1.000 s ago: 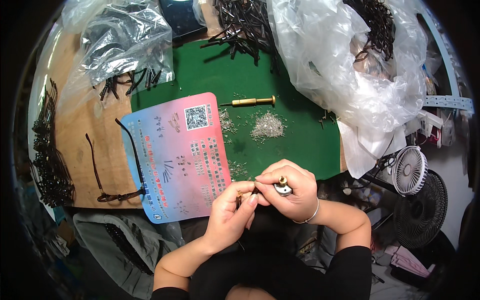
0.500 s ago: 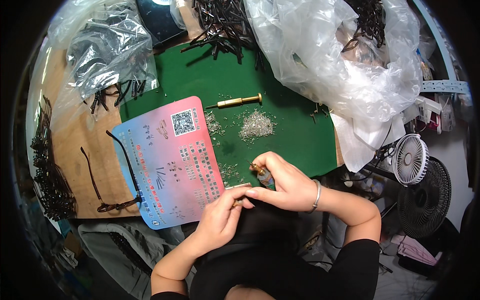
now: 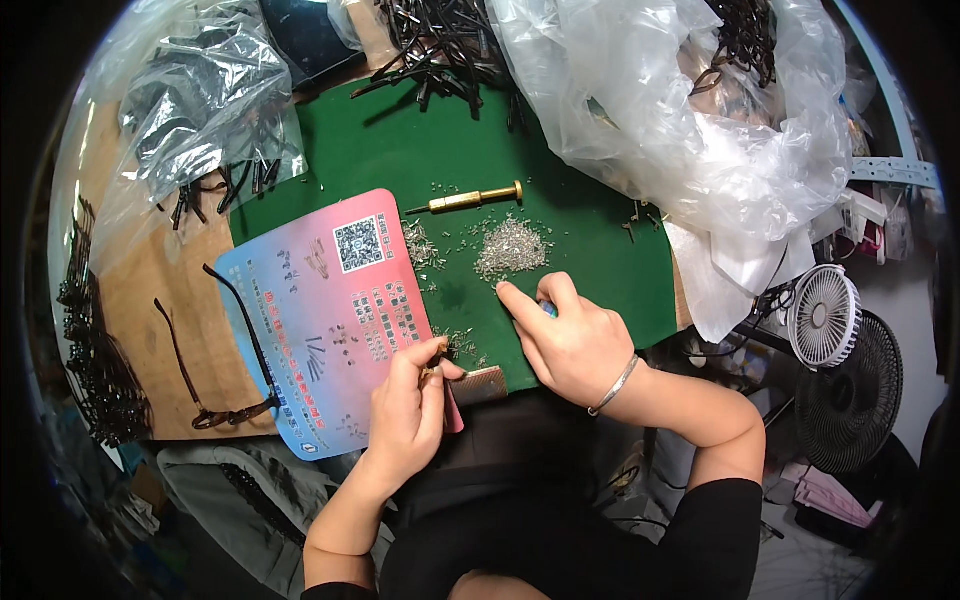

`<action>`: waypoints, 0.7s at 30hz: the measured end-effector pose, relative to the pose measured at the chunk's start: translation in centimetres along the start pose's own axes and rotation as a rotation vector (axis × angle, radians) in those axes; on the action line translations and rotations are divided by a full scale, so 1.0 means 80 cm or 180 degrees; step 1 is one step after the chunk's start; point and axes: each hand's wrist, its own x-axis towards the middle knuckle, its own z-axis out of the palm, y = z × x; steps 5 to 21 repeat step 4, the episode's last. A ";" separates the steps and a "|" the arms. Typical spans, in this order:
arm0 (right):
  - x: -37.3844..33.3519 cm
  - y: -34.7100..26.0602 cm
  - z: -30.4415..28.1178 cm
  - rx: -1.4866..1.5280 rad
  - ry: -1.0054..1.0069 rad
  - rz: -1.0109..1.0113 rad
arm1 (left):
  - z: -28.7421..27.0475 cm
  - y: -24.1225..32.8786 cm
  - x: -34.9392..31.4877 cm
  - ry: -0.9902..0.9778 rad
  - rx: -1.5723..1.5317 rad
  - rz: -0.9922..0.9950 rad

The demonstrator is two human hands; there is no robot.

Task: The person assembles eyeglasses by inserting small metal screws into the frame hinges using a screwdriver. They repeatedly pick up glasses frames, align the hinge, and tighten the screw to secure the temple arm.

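My left hand [image 3: 408, 405] is over the lower right edge of a pink and blue printed sheet [image 3: 320, 300], its thumb and fingers pinched on a small brownish piece, mostly hidden. My right hand [image 3: 580, 345] lies on the green mat [image 3: 600, 230] with the index fingertip at the near edge of a pile of tiny silver screws [image 3: 513, 247]. In its curled fingers sits a screwdriver, of which only a bit of blue handle [image 3: 547, 308] shows. Smaller heaps of screws [image 3: 424, 246] lie beside the sheet. A brass screwdriver [image 3: 472, 199] rests beyond the pile.
Tortoiseshell eyeglasses [image 3: 235, 412] straddle the sheet's left edge. Stacked dark frames [image 3: 95, 350] line the far left. Clear plastic bags [image 3: 210, 90] [image 3: 660, 110] and a heap of dark temples [image 3: 435, 45] occupy the back. Two fans [image 3: 825, 315] stand at right.
My hands have parted. The right one moved forward to the screw pile, its screwdriver now tucked into the palm. My left hand shifted left and slightly forward, still pinching the small piece.
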 end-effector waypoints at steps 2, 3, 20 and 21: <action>0.000 -0.001 0.000 -0.0016 0.0003 0.0000 | -0.001 -0.004 -0.001 -0.0013 -0.0012 0.0056; 0.000 -0.001 0.000 -0.0020 -0.0002 0.0004 | -0.001 -0.006 -0.003 -0.0023 -0.0020 0.0077; -0.002 0.000 0.002 -0.0018 0.0015 -0.0008 | -0.002 -0.003 -0.007 -0.0072 -0.0269 -0.0190; -0.002 0.000 0.002 -0.0018 0.0015 -0.0008 | -0.002 -0.003 -0.007 -0.0072 -0.0269 -0.0190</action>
